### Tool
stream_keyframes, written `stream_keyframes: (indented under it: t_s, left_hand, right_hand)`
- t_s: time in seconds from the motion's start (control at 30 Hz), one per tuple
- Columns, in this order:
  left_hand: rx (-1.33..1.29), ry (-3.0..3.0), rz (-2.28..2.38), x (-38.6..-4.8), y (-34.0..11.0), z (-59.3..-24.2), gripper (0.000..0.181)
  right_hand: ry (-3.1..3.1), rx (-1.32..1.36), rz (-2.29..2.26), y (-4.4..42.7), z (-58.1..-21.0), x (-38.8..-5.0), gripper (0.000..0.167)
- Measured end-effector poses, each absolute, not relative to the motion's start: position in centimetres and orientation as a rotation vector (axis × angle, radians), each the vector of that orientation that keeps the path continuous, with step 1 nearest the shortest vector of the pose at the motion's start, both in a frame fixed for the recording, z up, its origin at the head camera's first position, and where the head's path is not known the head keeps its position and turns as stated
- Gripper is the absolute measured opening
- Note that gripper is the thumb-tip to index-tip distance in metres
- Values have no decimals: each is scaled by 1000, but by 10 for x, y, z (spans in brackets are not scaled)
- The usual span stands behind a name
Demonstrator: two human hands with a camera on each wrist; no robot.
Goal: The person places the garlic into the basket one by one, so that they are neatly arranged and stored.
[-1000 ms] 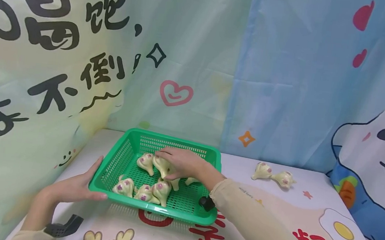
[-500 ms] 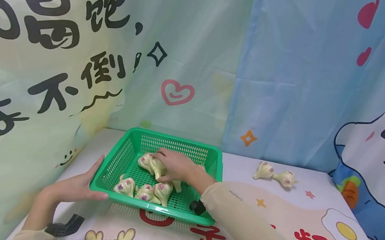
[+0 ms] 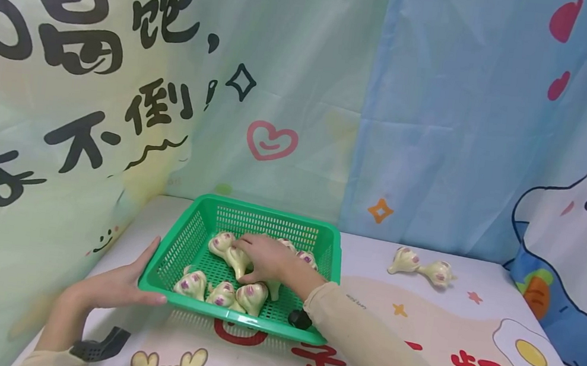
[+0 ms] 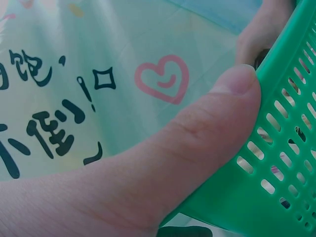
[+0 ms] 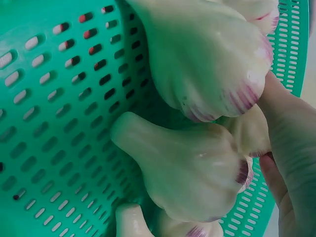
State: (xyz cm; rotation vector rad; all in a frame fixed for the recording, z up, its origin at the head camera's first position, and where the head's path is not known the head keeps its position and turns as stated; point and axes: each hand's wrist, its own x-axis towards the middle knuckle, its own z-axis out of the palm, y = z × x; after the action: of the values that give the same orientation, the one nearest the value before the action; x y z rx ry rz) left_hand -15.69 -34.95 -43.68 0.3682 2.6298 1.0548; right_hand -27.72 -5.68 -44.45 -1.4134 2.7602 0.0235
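Note:
A green plastic basket (image 3: pixel 236 316) stands on the table with several garlic bulbs inside. My left hand (image 3: pixel 111 286) rests against its near left corner, thumb and fingers straight; in the left wrist view the thumb (image 4: pixel 197 128) presses on the basket wall. My right hand (image 3: pixel 269 258) reaches into the basket and grips a garlic bulb (image 3: pixel 237 260) beside another garlic bulb (image 3: pixel 221 243) at the back left. Several more lie along the front wall, including a garlic bulb (image 3: pixel 191 284). In the right wrist view the fingers are mostly hidden behind a large garlic bulb (image 5: pixel 212 59).
Two garlic bulbs, a left garlic bulb (image 3: pixel 404 260) and a right garlic bulb (image 3: pixel 438 274), lie on the table right of the basket. A printed cloth (image 3: pixel 419 315) covers the table. Behind it hangs a printed curtain (image 3: pixel 303 88).
Inside the basket, my right hand has shifted slightly left and nearer with the garlic bulb. More bulbs show behind its wrist. The left hand stays at the corner.

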Motion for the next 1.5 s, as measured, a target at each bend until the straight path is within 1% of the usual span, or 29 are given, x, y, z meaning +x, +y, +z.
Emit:
stream_keyframes:
  t_s: [0.4, 0.83, 1.07, 1.27, 1.5]
  left_hand:
    - [387, 2646, 1052, -158, -350, -438, 117]
    - [389, 2654, 1055, -157, -350, -439, 118]
    - [372, 2641, 1049, -157, -349, -437, 118]
    - [389, 2654, 1033, -157, -350, -437, 118]
    - [397, 2651, 1040, -157, -349, -436, 117]
  right_hand:
    - [2745, -1391, -39, -59, -450, -279, 74]
    - [2699, -1311, -2, -61, -450, -278, 76]
    - [2683, -1323, -7, -60, -451, -280, 79]
    - [2682, -1314, -26, -57, -449, -280, 81]
    - [2738, -1344, -11, -50, -437, -278, 80]
